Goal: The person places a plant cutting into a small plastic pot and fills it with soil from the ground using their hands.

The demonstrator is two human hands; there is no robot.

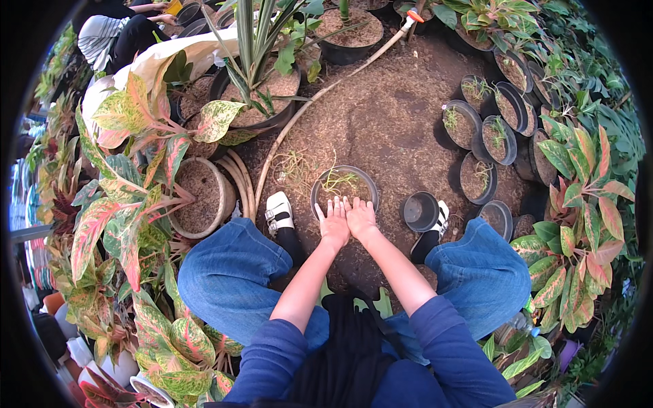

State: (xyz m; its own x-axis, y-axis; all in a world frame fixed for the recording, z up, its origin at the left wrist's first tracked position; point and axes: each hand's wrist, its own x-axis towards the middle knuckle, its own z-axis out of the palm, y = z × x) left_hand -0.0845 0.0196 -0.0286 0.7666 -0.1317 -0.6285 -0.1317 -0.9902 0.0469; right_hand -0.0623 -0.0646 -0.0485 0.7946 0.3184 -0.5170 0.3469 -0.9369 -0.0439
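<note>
My left hand [334, 224] and my right hand [361, 218] lie side by side, palms up, over the near rim of a black plastic pot [376, 189]. Their fingers are spread a little, and nothing shows in either palm. Soil fills the pot, and a small green seedling [343, 179] with thin stems lies across it beyond my fingertips. A loose heap of thin plant cuttings [292, 172] rests on the ground to the left of the pot. To the right, near my sandal, stands a black pot [420, 211] with a little soil at its bottom.
Several black pots with seedlings [494, 140] stand on the right. A hose [285, 130] curves over the soil ground [393, 109] on the left. Large potted aglaonema plants [122, 204] crowd both sides. Another person [120, 38] sits among pots at the upper left.
</note>
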